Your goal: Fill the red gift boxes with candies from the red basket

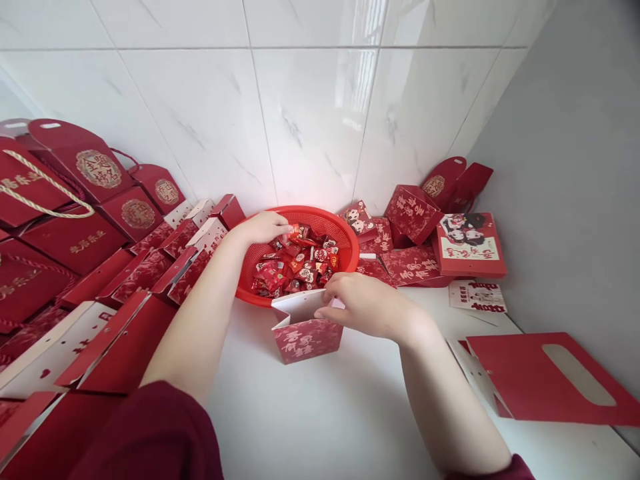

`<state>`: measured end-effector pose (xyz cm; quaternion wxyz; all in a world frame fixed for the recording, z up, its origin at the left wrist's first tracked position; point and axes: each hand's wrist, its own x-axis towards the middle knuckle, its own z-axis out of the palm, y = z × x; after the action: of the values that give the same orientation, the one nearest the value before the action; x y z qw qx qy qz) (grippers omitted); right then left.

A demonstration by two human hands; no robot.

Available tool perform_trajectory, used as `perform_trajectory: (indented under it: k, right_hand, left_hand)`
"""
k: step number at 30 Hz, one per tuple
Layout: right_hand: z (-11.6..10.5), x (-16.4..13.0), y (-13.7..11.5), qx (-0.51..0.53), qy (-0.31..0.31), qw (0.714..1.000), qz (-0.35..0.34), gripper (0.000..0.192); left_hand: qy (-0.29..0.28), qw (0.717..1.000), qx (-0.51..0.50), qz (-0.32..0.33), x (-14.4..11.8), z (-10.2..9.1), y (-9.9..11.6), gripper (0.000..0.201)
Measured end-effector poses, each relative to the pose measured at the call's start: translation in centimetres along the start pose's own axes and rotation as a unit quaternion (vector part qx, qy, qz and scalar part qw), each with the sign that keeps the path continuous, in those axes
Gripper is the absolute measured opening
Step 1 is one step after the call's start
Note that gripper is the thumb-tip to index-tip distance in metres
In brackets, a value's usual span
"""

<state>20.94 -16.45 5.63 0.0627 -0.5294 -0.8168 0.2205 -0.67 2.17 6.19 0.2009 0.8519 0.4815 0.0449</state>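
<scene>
I have my left hand [263, 228] down in the red basket [345, 250] at centre frame, fingers pinched on wrapped candies [295, 267]. My right hand [363, 305] is clamped on the rim of the small open red box [306, 333], which stands on the white counter [325, 407] just below the basket, touching it. To do this well, I'd hold the box mouth wide and steady, lift only a modest pinch, and carry it low over the rim so nothing spills.
</scene>
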Motion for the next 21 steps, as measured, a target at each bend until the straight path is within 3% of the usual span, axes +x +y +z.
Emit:
perform_trajectory:
  k: [3,7,11,14,21]
  right_hand:
    - [0.0,0.0,0.3,0.017,-0.002,1.000,-0.012,0.023]
    - [0.1,-0.2,0.5,0.033,-0.007,0.999,-0.011,0.024]
    - [0.2,-1.1,0.0,0.023,-0.014,1.000,-0.012,0.023]
    - [0.2,-2.2,-0.8,0.002,-0.013,1.000,-0.027,0.020]
    - [0.3,-4.1,-2.8,-0.038,0.011,0.998,-0.057,0.023]
  left_hand:
    - [0.101,0.991,-0.059,0.064,-6.2,-1.1,3.0,0.042]
    - [0.068,0.978,-0.126,0.152,-12.2,-0.1,6.1,0.039]
    - [0.017,0.978,-0.073,0.196,-14.2,2.8,7.6,0.037]
    - [0.001,0.984,-0.008,0.179,-15.0,4.4,8.0,0.036]
    - [-0.020,0.985,0.059,0.163,-17.5,4.6,9.1,0.036]
